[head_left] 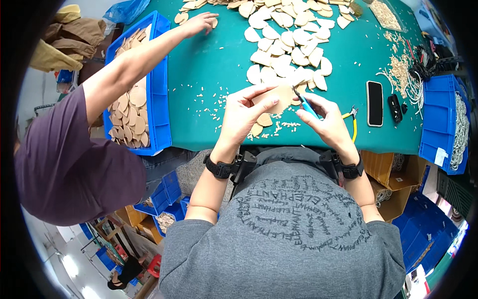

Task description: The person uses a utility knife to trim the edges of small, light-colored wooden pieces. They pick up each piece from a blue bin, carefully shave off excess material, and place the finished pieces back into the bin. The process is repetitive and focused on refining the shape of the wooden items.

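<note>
Grey T-shirt (279, 209) of the seated person, marked with dark lettering, lies nearest the camera. Beyond it, above the near edge of the green table (209, 70), is the thing being handled: a flat tan piece (284, 95) with a curved outline. Left hand (241, 112): closed on this piece, pinching its left side between thumb and fingers. Right hand (326, 122): wrapped around blue-handled nippers (309, 108), whose dark tip points at the right side of the piece — whether the jaws are closed on it cannot be told. Each wrist carries a black strap (219, 168).

Below the hands lie two small tan pieces (264, 119) and scattered pale chips (284, 130). Farther off, a broad spread of pale rounded pieces (279, 62) extends to the far side. To the right are yellow-handled pliers (354, 122), a smartphone (375, 103) and a small black case (395, 107), with a blue crate (438, 117) of pale cord at the right edge. To the left, a blue crate (162, 94) holds many tan pieces; across it reaches a co-worker's arm (124, 70) — the hand (201, 24) is near a rounded piece at the far left.
</note>
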The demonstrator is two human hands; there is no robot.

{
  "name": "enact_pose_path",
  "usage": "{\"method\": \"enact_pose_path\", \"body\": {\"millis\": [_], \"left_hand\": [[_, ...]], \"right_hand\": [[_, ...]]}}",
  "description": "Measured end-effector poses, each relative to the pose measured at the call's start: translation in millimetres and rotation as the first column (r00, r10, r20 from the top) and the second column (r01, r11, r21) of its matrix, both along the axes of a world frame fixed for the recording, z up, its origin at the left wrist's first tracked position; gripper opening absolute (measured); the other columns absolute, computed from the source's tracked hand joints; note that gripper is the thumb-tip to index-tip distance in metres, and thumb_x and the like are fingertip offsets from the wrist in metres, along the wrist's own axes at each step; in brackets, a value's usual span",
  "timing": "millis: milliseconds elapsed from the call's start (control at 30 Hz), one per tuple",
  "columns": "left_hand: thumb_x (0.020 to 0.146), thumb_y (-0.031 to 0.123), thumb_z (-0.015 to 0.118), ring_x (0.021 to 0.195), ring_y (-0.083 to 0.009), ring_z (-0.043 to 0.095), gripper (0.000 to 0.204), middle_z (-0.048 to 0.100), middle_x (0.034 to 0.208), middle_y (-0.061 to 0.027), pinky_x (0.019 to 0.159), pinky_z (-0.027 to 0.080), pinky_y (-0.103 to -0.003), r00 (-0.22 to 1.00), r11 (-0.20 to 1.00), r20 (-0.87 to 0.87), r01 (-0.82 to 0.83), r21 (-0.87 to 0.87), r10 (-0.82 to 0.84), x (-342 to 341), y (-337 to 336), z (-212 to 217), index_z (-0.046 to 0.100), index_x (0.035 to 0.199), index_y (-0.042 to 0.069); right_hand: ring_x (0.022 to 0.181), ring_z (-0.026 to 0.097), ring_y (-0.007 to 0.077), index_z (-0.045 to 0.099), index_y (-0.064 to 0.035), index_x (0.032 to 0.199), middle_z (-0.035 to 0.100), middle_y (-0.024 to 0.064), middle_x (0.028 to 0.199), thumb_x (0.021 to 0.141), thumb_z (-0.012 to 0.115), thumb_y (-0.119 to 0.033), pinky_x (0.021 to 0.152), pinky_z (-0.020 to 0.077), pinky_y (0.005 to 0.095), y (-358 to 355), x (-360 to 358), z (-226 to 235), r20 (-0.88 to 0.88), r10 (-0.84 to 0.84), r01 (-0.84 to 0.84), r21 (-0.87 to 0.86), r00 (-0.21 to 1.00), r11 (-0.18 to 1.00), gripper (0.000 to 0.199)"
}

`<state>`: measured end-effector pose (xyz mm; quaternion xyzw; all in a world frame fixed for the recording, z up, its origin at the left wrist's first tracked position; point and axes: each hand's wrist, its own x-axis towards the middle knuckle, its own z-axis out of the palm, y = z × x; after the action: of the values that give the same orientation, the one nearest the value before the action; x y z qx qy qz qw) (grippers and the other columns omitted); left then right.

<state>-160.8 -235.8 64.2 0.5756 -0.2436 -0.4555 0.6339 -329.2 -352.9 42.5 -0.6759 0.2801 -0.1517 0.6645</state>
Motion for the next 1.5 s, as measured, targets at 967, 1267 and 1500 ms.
{"method": "enact_pose_path", "body": {"millis": [967, 1267, 1500], "left_hand": [[0.081, 0.005, 0.067, 0.09, -0.0117, 0.061, 0.028, 0.066, 0.1, -0.0091, 0.079, 0.05, -0.025, 0.979, 0.999, 0.203, -0.024, 0.046, 0.014, 53.6, 37.0, 6.5, 0.064, 0.108, -0.003], [0.083, 0.006, 0.065, 0.092, -0.0146, 0.062, 0.036, 0.063, 0.107, -0.0097, 0.076, 0.054, -0.027, 0.976, 0.994, -0.193, -0.107, -0.007, 0.104, 87.5, 65.8, 0.5, 0.056, 0.116, -0.003], [0.087, 0.013, 0.058, 0.084, -0.0163, 0.063, 0.023, 0.063, 0.098, -0.0076, 0.073, 0.054, -0.027, 0.901, 0.97, -0.389, -0.233, -0.066, 0.19, 112.6, 88.6, -17.8, 0.057, 0.107, 0.001]], "right_hand": [[0.063, 0.054, 0.0043, 0.065, 0.0006, 0.103, 0.062, 0.0014, 0.074, 0.082, 0.066, -0.018, 0.056, 0.0436, 0.0198, 26.8, 57.0, 9.6, -0.053, 0.032, -0.031, 0.027, 0.998, 0.999, 0.028], [0.075, 0.053, 0.0042, 0.062, -0.0007, 0.108, 0.062, 0.0004, 0.086, 0.083, 0.066, -0.016, 0.064, 0.0436, 0.0184, 33.1, 72.0, 7.8, -0.013, 0.008, -0.006, 0.164, 1.0, 0.986, 0.029], [0.08, 0.053, 0.0048, 0.061, -0.0015, 0.11, 0.06, 0.0, 0.092, 0.084, 0.066, -0.016, 0.07, 0.0443, 0.0198, 40.1, 81.9, 4.7, 0.001, 0.042, -0.041, 0.165, 0.999, 0.985, 0.031]]}}
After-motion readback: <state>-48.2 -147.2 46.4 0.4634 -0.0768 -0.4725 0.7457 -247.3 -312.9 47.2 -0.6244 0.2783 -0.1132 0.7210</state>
